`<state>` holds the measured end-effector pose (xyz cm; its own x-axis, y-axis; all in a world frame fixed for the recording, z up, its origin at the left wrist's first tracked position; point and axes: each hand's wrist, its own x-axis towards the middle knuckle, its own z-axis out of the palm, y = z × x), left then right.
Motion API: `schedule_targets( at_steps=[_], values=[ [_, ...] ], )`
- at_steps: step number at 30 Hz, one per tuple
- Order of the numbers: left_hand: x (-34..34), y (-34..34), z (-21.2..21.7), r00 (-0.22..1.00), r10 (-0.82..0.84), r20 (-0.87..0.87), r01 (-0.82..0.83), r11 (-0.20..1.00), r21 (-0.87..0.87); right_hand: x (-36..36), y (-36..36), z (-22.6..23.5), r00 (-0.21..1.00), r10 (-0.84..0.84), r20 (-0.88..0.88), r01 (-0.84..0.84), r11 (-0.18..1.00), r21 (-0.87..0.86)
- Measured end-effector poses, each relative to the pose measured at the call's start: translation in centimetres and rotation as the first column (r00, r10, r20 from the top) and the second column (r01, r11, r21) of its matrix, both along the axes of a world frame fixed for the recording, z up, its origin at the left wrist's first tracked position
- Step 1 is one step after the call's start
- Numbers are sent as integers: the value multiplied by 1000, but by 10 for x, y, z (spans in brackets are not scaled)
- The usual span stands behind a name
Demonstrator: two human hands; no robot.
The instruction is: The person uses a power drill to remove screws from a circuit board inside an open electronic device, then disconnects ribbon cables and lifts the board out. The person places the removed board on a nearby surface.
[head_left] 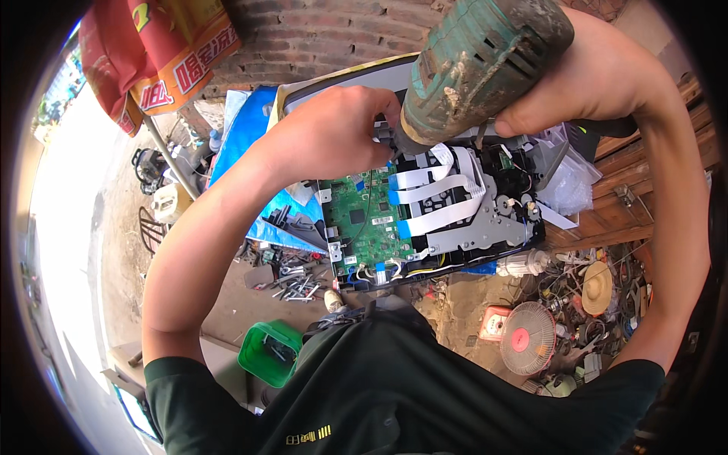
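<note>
My right hand [576,80] is wrapped round a worn, dirt-smeared green power drill [474,76], whose nose points down over an opened machine. My left hand [334,130] is closed beside the drill's dark chuck [409,142]. Its fingertips are curled at the chuck, and what they pinch, if anything, is hidden. Below them lies a green circuit board [356,220], fixed inside the machine. White flat ribbon cables [444,199] with blue ends run from the board to the right, across a grey metal plate [485,236]. Thin wires line the machine's near edge.
Blue sheeting [254,163] lies under the machine's left side. Loose hand tools [299,280] and a green bin [271,353] with parts are on the ground. A round fan [528,339] stands among scrap at right, near wooden boards [626,201]. A brick wall [318,38] rises behind.
</note>
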<state>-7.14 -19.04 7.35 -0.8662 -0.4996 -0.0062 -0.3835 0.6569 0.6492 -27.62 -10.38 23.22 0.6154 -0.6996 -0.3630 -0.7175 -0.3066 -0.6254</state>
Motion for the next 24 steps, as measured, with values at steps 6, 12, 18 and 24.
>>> schedule_targets(
  at_steps=[6, 12, 18, 24],
  values=[
    [-18, -3, -17, 984, -95, 150, 120, 978, -170, -3, 18, -7, 999, -46, 18, 48, 995, -86],
    [-22, -1, -33, 985, -51, 167, 120, 891, -439, -26, 10, -5, 998, 5, 63, -6, 1000, 23],
    [-25, 7, -34, 982, 19, 189, 80, 860, -505, -35, 45, -41, 958, -271, 89, 284, 877, -387],
    [-27, 13, -28, 971, 48, 233, 75, 867, -492, -40, 53, -32, 966, -245, -77, 197, 899, -392]
  ],
)
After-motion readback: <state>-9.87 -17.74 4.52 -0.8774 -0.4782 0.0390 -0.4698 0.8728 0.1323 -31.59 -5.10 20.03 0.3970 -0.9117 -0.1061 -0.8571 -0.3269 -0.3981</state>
